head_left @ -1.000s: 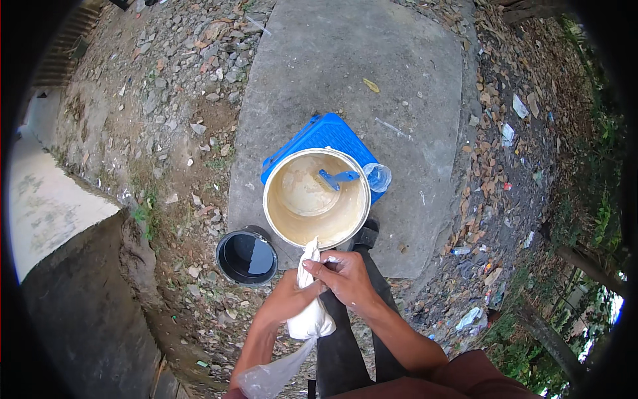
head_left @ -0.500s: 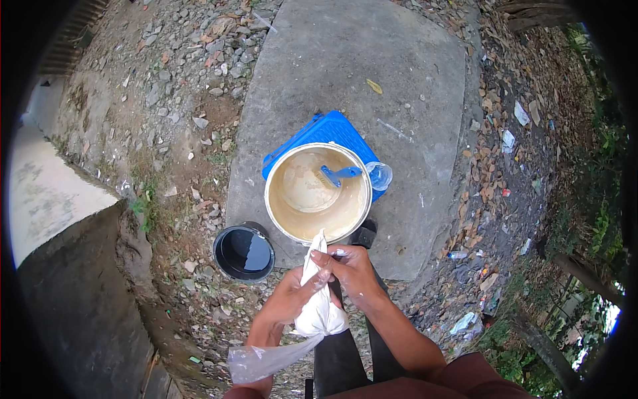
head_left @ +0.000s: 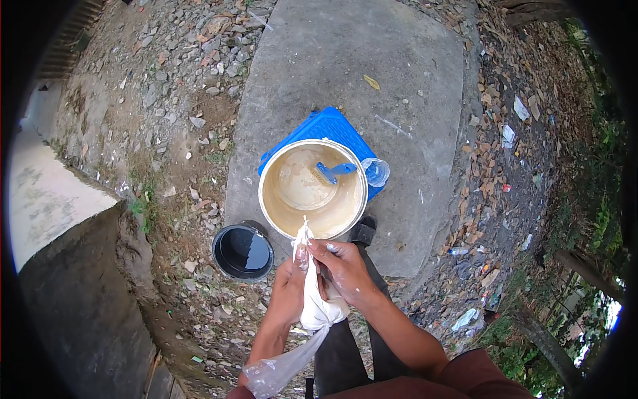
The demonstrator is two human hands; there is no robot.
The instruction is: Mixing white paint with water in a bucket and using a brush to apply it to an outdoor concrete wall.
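Note:
Between my two hands is a clear plastic bag of white paste (head_left: 316, 307), tied near its lower end, with a loose clear tail trailing over my left forearm. My left hand (head_left: 290, 282) is closed round its left side, thumb pressed along it. My right hand (head_left: 342, 267) pinches the upper part from the right. The bag's narrow tip points up at the near rim of a large off-white bucket (head_left: 264, 199). Inside that bucket, against the right wall, leans a blue-handled brush (head_left: 325, 173); its far end overlaps the rim.
Under the bucket is a blue plastic stool or crate (head_left: 332, 123), with a clear plastic cup (head_left: 377, 172) at its right. A black bucket of dark liquid (head_left: 243, 251) stands at left. Concrete slab (head_left: 372, 60) lies beneath; stones and litter flank it, and a wall (head_left: 60, 199) rises left.
My hands have turned the bag more upright and its tip has shifted slightly left. The loose tail has swung lower and to the right. My left hand has moved closer in along the bag.

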